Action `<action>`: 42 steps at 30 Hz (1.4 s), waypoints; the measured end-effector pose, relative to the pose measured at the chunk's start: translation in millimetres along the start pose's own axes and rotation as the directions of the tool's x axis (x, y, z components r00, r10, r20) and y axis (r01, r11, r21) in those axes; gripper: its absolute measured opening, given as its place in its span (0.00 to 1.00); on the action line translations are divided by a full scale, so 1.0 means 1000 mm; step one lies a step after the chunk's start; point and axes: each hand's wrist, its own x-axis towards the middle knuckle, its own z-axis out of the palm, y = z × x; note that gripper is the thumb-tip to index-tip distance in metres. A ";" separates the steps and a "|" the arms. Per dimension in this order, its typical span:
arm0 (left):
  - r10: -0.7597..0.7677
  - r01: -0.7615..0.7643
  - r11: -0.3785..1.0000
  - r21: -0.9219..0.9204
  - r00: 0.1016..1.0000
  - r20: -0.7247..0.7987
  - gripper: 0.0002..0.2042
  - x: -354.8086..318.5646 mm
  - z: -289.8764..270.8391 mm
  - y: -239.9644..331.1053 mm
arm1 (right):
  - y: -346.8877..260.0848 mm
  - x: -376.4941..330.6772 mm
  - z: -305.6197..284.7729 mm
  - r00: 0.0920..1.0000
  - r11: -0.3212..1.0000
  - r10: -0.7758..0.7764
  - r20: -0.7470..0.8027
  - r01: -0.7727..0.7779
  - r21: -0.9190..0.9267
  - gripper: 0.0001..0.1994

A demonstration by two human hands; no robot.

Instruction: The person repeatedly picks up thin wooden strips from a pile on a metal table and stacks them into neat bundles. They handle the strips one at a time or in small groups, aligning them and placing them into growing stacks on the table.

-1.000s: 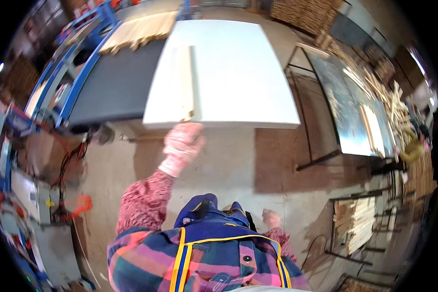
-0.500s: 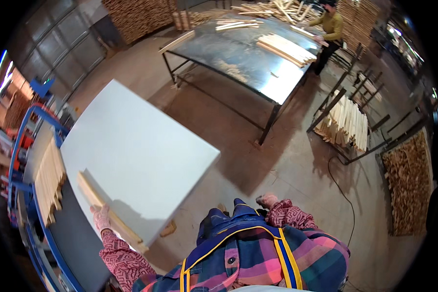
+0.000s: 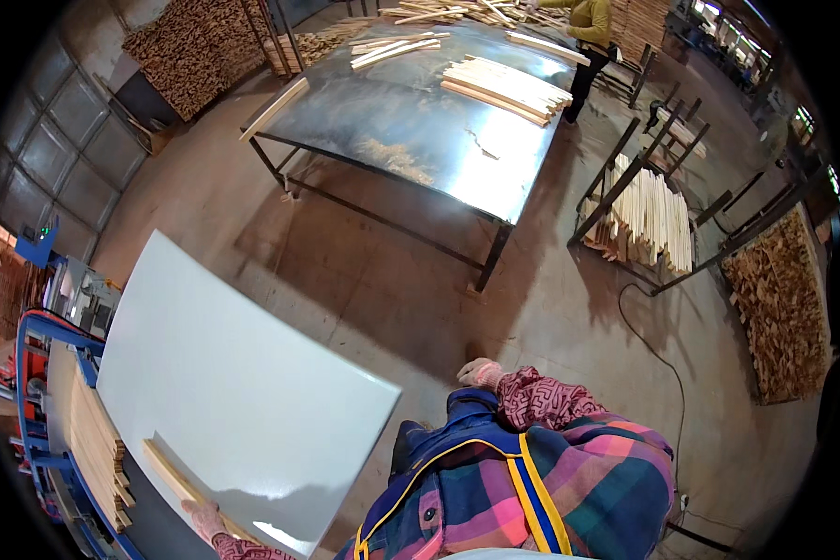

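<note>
My left hand [image 3: 205, 519], in a light glove, grips a pale wooden strip [image 3: 171, 471] near the lower edge of the white tabletop [image 3: 252, 373]. The strip lies along the left side of that top; its near end is hidden by my hand and sleeve. My right hand [image 3: 481, 373], also gloved, hangs in front of my body above the floor, off the tabletop's right corner. Its fingers are loosely bent, and I see nothing in them.
At left, a blue-framed machine [image 3: 33, 392] carries a row of wooden strips [image 3: 98, 448]. Ahead stands a metal table [image 3: 345, 121] with stacked strips [image 3: 504, 89]; a person in a yellow top [image 3: 588, 23] is behind it. A rack of strips [image 3: 649, 215] and a floor cable [image 3: 644, 336] are right.
My view has shifted, so the white tabletop and the strip sit lower in the picture. My left hand stays on the strip. My right hand has come slightly forward and left.
</note>
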 end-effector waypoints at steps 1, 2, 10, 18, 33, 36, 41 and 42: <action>-0.076 0.074 0.997 0.037 0.995 0.065 0.35 -0.003 -0.006 0.001 | -0.009 -0.003 -0.024 0.999 1.000 -0.023 0.034 0.023 -0.016 0.22; -0.154 0.144 0.986 0.078 0.980 0.129 0.39 -0.010 -0.006 0.006 | 0.003 0.012 -0.031 0.998 0.998 -0.041 0.038 0.039 0.056 0.21; 0.071 -0.070 0.997 0.016 0.993 -0.090 0.29 -0.089 0.070 0.216 | 0.136 0.102 -0.184 0.993 0.993 0.106 0.057 -0.108 0.039 0.19; 0.402 -0.392 0.915 0.099 0.908 -0.118 0.32 -0.100 0.036 0.398 | 0.159 0.199 -0.295 0.958 0.989 -0.006 -0.287 -0.037 -0.146 0.12; 0.415 -0.413 0.910 0.047 0.909 -0.040 0.40 0.173 0.038 0.601 | -0.134 0.358 -0.280 0.967 0.926 -0.256 0.008 0.247 -0.286 0.11; 0.489 -0.479 0.872 0.100 0.847 -0.209 0.41 0.217 0.043 0.614 | -0.184 0.385 -0.321 0.926 0.829 -0.378 0.023 0.349 -0.438 0.11; 0.257 -0.255 0.962 0.100 0.967 0.000 0.45 0.265 0.013 0.651 | -0.304 0.397 -0.391 0.874 0.598 -0.465 0.138 0.426 -0.679 0.13; 0.244 -0.244 0.963 0.117 0.970 0.012 0.45 0.278 0.012 0.662 | -0.315 0.414 -0.394 0.884 0.512 -0.413 0.218 0.424 -0.747 0.14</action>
